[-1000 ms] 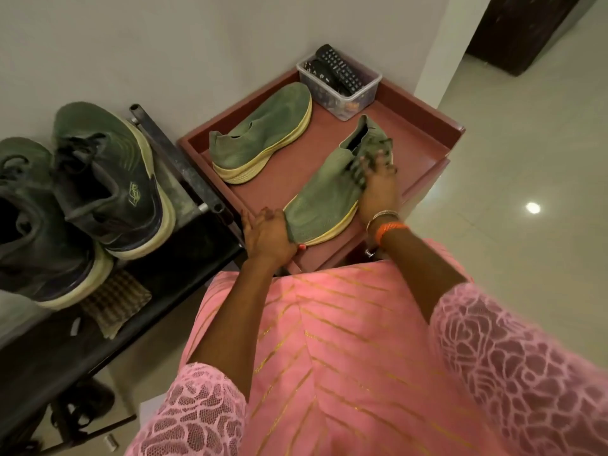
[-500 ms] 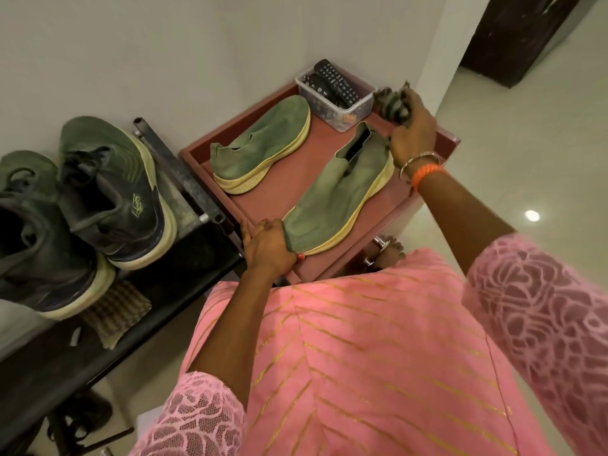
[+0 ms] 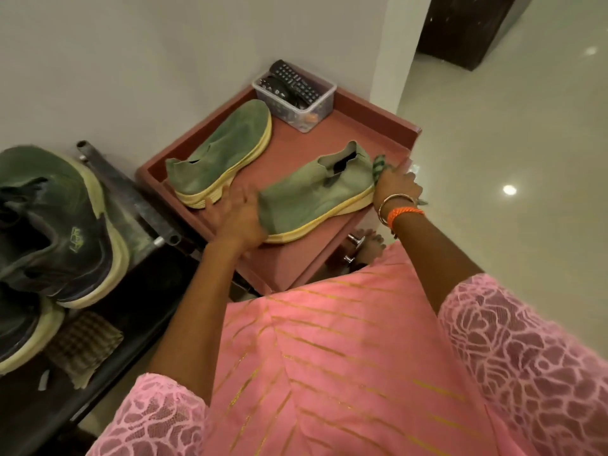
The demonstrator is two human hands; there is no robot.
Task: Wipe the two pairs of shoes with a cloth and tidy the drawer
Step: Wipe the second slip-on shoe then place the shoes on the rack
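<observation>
Two hands on near green shoe (image 3: 316,195)

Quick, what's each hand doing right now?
Left hand: grips the toe of the near green shoe.
Right hand: holds the cloth against that shoe's heel.
</observation>
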